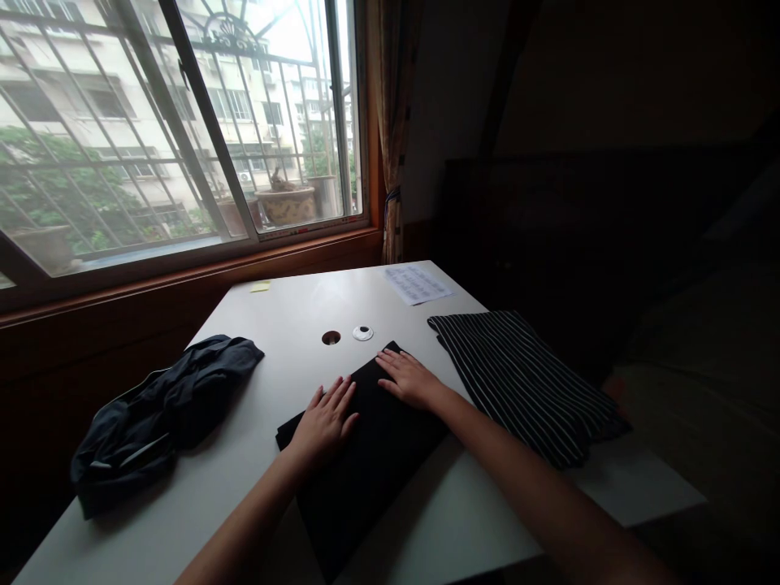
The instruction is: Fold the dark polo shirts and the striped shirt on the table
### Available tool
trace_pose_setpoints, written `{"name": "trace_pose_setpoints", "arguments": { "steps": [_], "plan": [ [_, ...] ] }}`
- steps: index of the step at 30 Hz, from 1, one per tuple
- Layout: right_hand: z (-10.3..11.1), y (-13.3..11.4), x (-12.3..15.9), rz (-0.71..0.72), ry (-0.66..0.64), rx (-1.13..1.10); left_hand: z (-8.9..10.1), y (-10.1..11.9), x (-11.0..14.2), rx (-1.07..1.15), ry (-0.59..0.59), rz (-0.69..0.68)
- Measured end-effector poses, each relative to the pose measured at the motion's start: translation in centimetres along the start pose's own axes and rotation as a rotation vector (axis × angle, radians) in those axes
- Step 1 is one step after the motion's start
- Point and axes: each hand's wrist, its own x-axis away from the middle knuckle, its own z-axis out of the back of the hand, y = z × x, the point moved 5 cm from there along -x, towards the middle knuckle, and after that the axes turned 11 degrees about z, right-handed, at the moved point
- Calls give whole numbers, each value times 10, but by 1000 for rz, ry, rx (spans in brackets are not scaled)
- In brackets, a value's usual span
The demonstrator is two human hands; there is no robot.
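A folded black garment (381, 455) lies flat on the white table (274, 520) in front of me; its exact kind does not show. My left hand (324, 422) rests open on its left part, fingers stretched out. Near its far right corner, my right hand (408, 379) also lies flat with the fingers spread. To the right is a black garment with thin white stripes (517, 382), laid out flat and partly behind my right forearm. A crumpled dark navy garment with light piping (167, 414) sits on the left side of the table.
Beyond the black garment are a round cable hole (331, 338) and its white cover (362, 333). A printed sheet (418, 283) and a yellow sticky note (260, 286) lie by the far edge. A barred window (244, 146) and a tied curtain (395, 138) stand behind.
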Motion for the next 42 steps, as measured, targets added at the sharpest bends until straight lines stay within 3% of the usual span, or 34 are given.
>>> {"name": "trace_pose_setpoints", "arguments": {
  "steps": [8,15,20,23,26,30,42],
  "plan": [
    [-8,37,9,-129,57,-8,-5,-13,2,50,12,32],
    [-13,46,12,-169,77,-3,11,-19,8,26,-65,79],
    [-14,45,11,-174,94,16,33,31,17,28,58,-85],
    [-13,44,11,-175,91,24,28,65,24,71,7,-217],
    [-11,43,12,-173,89,31,15,78,30,106,-69,-263],
    [-10,41,12,-169,89,31,8,71,40,112,-62,-254],
    [-8,41,13,-163,96,26,12,55,75,20,51,-198]
  ]
}}
